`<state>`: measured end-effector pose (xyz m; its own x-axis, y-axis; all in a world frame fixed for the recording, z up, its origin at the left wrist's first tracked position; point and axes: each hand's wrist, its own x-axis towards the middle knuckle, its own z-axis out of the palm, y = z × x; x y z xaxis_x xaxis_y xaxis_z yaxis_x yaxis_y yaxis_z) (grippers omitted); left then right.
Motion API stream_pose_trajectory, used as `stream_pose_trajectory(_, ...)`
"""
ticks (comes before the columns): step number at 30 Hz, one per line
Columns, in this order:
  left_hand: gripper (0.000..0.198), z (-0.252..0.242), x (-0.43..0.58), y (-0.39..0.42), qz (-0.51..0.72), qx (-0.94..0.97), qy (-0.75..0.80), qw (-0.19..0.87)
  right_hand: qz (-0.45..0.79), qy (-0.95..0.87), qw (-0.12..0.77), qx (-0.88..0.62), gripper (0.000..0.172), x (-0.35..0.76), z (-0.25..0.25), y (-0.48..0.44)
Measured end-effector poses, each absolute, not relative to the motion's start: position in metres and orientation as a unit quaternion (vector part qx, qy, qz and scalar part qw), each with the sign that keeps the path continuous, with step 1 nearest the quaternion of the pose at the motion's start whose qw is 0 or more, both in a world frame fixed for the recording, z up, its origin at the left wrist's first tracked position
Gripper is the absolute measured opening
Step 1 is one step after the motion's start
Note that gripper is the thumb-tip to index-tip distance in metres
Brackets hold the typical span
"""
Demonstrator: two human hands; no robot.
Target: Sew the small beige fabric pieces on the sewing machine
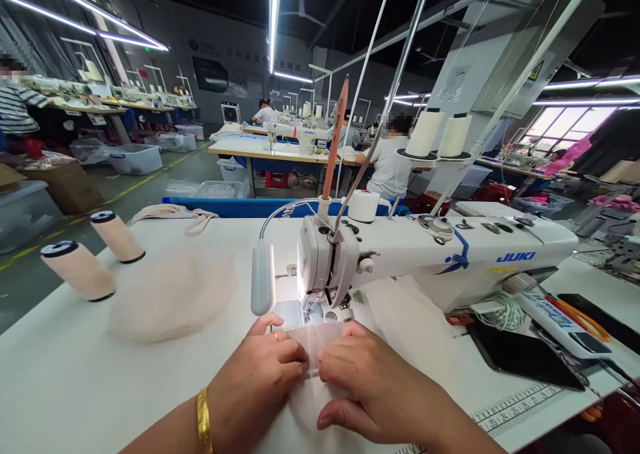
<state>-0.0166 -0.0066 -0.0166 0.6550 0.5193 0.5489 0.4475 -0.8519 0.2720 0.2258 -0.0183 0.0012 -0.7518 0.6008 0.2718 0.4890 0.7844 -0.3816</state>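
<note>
My left hand [263,374], with a gold ring and bracelet, has its fingers curled onto a sheer pale fabric [313,337]. From the other side, my right hand [367,377] grips the same fabric, its thumb lower down. The cloth lies between both hands, just in front of the presser foot [313,313] of a white JUKI sewing machine [325,261]. A small grey lamp [263,277] lights the needle area. More pale fabric [410,321] spreads on the table under the machine's arm. To the left lies a separate sheer pale piece [173,294], partly blurred.
Two peach thread cones [77,271] stand at the table's left edge. On the right are a black phone [525,354], coiled pale cord [500,312], orange-handled scissors [585,317] and a ruler [520,404]. A pencil [335,141] stands upright on the machine. Other people sit at machines beyond.
</note>
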Motion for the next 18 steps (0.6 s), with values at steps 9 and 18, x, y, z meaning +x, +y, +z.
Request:
stream_pose_trajectory(9,0.030,-0.017,-0.014,-0.001,0.329,0.900,0.283,0.048,0.129,-0.921,0.203,-0.305,0.056,0.225,-0.002,-0.012)
stream_pose_trajectory(18,0.030,-0.021,-0.017,0.013,0.285,0.914,0.288,-0.005,0.103,-0.915,0.195,-0.338,0.057,0.223,-0.009,-0.003)
